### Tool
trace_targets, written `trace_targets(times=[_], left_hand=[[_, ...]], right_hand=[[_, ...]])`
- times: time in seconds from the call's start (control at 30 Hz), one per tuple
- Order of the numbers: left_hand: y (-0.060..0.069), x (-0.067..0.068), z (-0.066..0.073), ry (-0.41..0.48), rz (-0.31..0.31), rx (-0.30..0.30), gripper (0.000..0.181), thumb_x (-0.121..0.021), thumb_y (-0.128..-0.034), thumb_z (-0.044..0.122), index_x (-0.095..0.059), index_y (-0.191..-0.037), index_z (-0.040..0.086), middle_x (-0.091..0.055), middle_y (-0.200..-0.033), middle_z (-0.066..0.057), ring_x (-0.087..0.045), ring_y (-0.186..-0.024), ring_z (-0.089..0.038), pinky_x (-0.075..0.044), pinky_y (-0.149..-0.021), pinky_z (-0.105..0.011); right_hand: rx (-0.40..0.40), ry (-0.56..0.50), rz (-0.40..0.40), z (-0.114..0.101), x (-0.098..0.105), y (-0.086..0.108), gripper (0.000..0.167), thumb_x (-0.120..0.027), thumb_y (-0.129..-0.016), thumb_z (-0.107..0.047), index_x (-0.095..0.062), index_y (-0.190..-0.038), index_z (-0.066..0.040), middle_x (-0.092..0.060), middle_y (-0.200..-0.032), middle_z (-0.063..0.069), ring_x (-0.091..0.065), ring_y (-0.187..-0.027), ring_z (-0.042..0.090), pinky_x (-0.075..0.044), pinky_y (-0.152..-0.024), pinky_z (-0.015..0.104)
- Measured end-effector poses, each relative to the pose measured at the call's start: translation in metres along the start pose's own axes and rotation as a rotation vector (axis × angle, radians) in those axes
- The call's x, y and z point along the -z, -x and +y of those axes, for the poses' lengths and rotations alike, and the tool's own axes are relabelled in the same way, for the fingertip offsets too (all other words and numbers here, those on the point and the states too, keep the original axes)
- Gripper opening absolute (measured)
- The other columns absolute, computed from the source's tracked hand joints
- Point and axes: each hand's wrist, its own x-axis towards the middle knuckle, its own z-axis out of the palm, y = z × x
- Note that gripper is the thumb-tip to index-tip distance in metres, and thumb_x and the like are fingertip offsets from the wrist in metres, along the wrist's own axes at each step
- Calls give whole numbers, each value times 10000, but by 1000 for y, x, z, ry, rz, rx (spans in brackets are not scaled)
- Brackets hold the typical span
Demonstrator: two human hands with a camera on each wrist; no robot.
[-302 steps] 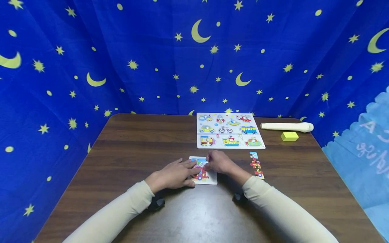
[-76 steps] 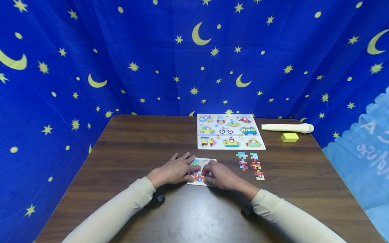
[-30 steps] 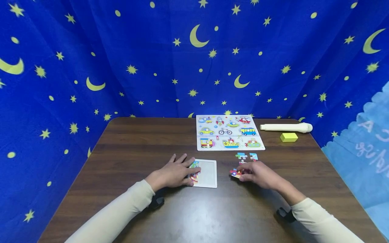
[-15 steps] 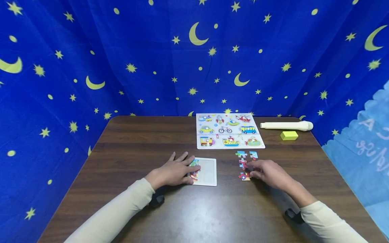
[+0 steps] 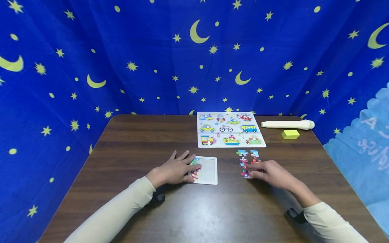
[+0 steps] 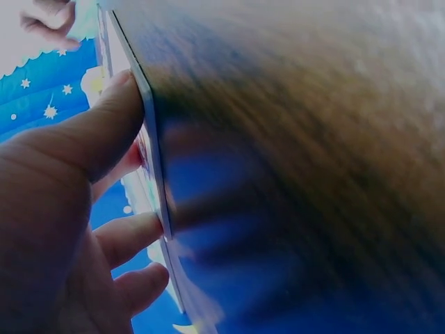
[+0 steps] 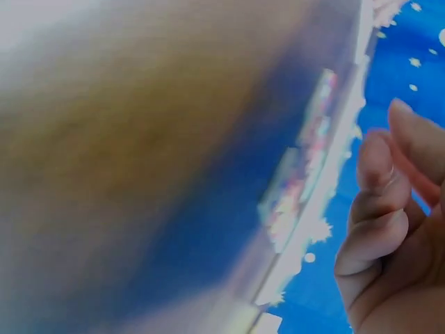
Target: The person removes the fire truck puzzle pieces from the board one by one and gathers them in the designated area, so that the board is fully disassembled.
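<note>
A small white puzzle tray [image 5: 211, 171] lies mid-table in the head view, with colourful jigsaw pieces [image 5: 195, 168] along its left side and its right part bare. My left hand [image 5: 174, 170] rests on the tray's left side with fingers spread, partly hiding those pieces. To the right, two columns of loose jigsaw pieces [image 5: 242, 153] lie on the table. My right hand [image 5: 275, 173] hovers over their lower end, its fingertips by a red piece with a blue wheel [image 5: 245, 174]. In the right wrist view its loosely curled fingers [image 7: 379, 233] appear apart from the pieces [image 7: 285, 209].
Behind the tray lies a large white vehicle puzzle board [image 5: 231, 130]. A white microphone-shaped object [image 5: 287, 125] and a yellow block [image 5: 290, 134] are at the back right of the wooden table [image 5: 136, 138]. A blue star-patterned curtain [image 5: 152, 57] surrounds the table.
Several pieces have gone from the tray to a second column on the right. My right hand carried the red wheeled piece there and let it go. My left hand has stayed on the tray.
</note>
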Motion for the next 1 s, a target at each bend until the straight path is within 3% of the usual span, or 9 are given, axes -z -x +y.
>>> trace_targets(times=[0.13,0.3,0.47,0.6,0.77,1.0], left_hand=[[1,-1,-1,14,-5,-2,646,-583,-980,580,-391,-1568,394,-237,-1693,-50,-124,-1571,-342,-141,-1194,-701],[2,-2,-2,45,-16,-3,669,-584,-984,572,-360,-1585,384,-221,-1696,-62,-110,-1572,-350,-162,-1207,-671],[1,-1,-3,66,-16,1,732,-593,-968,591,-310,-1606,370,-222,-1696,-54,-100,-1573,-351,-158,-1216,-655],[2,0,-2,76,16,-10,749,-579,-969,603,-319,-1611,319,-219,-1696,-65,-100,-1571,-363,-195,-1219,-627],[14,0,1,95,42,-16,710,-554,-980,605,-374,-1592,294,-233,-1686,-91,-105,-1560,-397,-209,-1204,-648],[29,-6,5,71,25,-3,670,-537,-979,622,-414,-1569,329,-283,-1672,-85,-134,-1554,-407,-173,-1188,-698]], right_hand=[[-35,-98,65,-16,3,-15,318,-692,-986,-244,-720,-1259,-83,-642,-784,-70,-544,-678,74,-470,-582,254],[78,-138,120,-54,-9,-45,253,-728,-953,-205,-753,-1156,-55,-692,-879,-70,-585,-760,62,-509,-668,259],[136,-171,99,-85,-26,-75,228,-735,-939,-183,-756,-1120,-45,-705,-933,-33,-592,-791,72,-506,-676,258],[115,-164,89,-96,-39,-94,209,-738,-927,-143,-756,-1115,-54,-716,-964,-3,-627,-850,104,-520,-736,293],[71,-142,59,-103,-55,-111,211,-767,-879,-132,-763,-1076,-55,-729,-960,15,-654,-896,144,-539,-816,337],[37,-162,26,-112,-66,-128,172,-796,-828,-121,-753,-983,-58,-677,-818,-23,-571,-746,84,-489,-707,264]])
